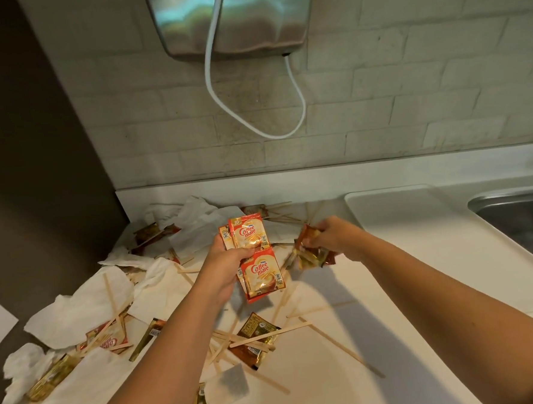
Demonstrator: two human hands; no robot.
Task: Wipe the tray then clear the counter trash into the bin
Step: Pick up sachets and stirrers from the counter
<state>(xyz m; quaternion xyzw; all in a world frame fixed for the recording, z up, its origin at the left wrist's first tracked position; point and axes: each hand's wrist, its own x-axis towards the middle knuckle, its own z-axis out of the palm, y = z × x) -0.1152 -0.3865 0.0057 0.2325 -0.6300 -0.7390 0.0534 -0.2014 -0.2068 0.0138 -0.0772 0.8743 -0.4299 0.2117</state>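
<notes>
The left hand (228, 262) grasps a stack of red Coffee-mate sachets (251, 234), thumb across their front, one sachet sticking up above the fingers and another hanging below; the right hand (334, 235) is clenched round a crumpled bundle of red and gold wrappers (312, 256), raised just over the tabletop (347, 378); the two hands are near each other but apart; the white tray (394, 216) lies flat on the tabletop to the right of the right hand, beside the steel sink (522, 217); trash covers the left and middle of the tabletop: crumpled paper napkins (78, 310), wooden stirrers (273, 334) scattered crosswise, gold sachets (257, 327) and a tea bag (231, 388) near the front edge; on the tiled wall above hangs a metal dispenser (232, 16) with a white cable (210, 80) looping down from it.
</notes>
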